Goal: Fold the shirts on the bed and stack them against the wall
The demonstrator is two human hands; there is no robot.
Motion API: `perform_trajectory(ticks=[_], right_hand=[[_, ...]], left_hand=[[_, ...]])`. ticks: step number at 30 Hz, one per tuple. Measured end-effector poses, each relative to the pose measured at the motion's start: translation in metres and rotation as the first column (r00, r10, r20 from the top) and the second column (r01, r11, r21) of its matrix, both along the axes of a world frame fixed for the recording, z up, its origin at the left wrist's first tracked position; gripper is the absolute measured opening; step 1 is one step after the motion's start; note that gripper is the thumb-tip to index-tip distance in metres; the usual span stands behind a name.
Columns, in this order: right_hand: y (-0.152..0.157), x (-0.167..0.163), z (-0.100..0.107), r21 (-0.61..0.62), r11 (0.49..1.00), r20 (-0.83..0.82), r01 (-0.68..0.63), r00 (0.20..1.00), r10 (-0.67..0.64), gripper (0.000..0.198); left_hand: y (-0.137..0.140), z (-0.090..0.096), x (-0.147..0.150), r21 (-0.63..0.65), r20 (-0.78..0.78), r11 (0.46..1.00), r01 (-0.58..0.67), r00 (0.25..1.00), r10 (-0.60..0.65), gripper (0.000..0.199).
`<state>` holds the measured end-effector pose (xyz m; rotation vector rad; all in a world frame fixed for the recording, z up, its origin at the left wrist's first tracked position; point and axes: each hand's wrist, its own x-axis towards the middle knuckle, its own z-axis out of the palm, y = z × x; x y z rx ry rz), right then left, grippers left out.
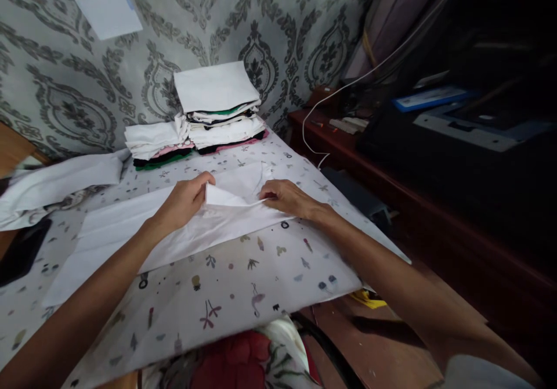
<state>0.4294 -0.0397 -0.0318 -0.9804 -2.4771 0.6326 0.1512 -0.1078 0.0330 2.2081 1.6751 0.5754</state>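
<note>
A long white cloth garment (126, 215) lies stretched across the patterned table cover. My left hand (186, 200) pinches its upper layer near the middle, thumb and fingers closed on the fabric. At the right end, my right hand (287, 196) grips the edge of the same garment between thumb and fingers. Between both hands the cloth is lifted slightly and forms a loose fold. Exactly what kind of garment it is, I cannot make out.
Two stacks of folded clothes (221, 110) stand by the wall. More white cloth (65, 183) lies at the left, above a black flat object (24, 252). A white cable (304, 128) hangs over the dark red cabinet (300, 119) at the right. The table's front edge is close to me.
</note>
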Motion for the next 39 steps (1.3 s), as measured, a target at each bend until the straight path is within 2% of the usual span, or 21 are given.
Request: perform_trajectory(ticks=[3, 10, 14, 19, 21, 24, 26, 28, 31, 34, 37, 39], right_hand=[[0.000, 0.002, -0.001, 0.025, 1.000, 0.011, 0.009, 1.000, -0.009, 0.016], [0.000, 0.007, -0.002, 0.046, 0.999, 0.023, 0.018, 1.000, -0.019, 0.017], [0.001, 0.008, -0.004, 0.018, 0.998, 0.016, 0.059, 0.998, -0.059, 0.018], [0.001, 0.014, 0.001, -0.074, 0.995, 0.004, 0.073, 0.997, -0.073, 0.026], [0.001, 0.018, 0.005, -0.109, 0.992, 0.001, 0.056, 0.998, -0.056, 0.030], [-0.002, 0.020, 0.012, -0.121, 0.992, -0.054, 0.021, 0.998, -0.028, 0.029], [-0.007, 0.014, 0.017, -0.078, 0.997, -0.117, -0.006, 0.993, -0.003, 0.028], [-0.016, 0.000, 0.019, -0.004, 0.999, -0.118, -0.049, 0.992, 0.048, 0.037], [-0.032, -0.026, 0.013, 0.065, 0.984, 0.036, -0.166, 0.986, 0.164, 0.058], [-0.041, -0.041, 0.000, 0.041, 0.965, 0.204, -0.259, 0.948, 0.246, 0.068], [-0.043, -0.041, -0.010, 0.022, 0.966, 0.276, -0.258, 0.930, 0.242, 0.068], [-0.042, -0.039, -0.011, 0.031, 0.968, 0.281, -0.248, 0.932, 0.230, 0.066]], left_hand=[[0.000, -0.002, -0.002, 0.015, -0.060, 0.999, 0.042, 0.997, -0.041, 0.035], [-0.008, -0.023, -0.017, 0.036, -0.201, 0.996, 0.078, 0.977, -0.069, 0.023], [-0.015, -0.032, -0.029, 0.067, -0.340, 0.996, 0.063, 0.940, -0.037, 0.024], [-0.020, -0.029, -0.034, 0.053, -0.453, 0.996, 0.077, 0.890, -0.045, 0.028], [-0.022, -0.026, -0.031, 0.090, -0.439, 0.994, 0.061, 0.898, -0.016, 0.030], [-0.025, -0.028, -0.021, 0.159, -0.305, 0.987, 0.009, 0.951, 0.040, 0.034], [-0.027, -0.036, -0.013, 0.161, -0.226, 0.987, 0.016, 0.974, 0.021, 0.042], [-0.028, -0.046, -0.008, 0.101, -0.237, 0.992, 0.078, 0.970, -0.052, 0.056], [-0.029, -0.063, -0.006, -0.046, -0.338, 0.987, 0.155, 0.927, -0.162, 0.075], [-0.031, -0.071, -0.010, -0.127, -0.379, 0.977, 0.169, 0.902, -0.206, 0.086], [-0.032, -0.068, -0.021, -0.132, -0.305, 0.978, 0.164, 0.932, -0.198, 0.082], [-0.032, -0.062, -0.033, -0.076, -0.194, 0.992, 0.105, 0.974, -0.118, 0.071]])
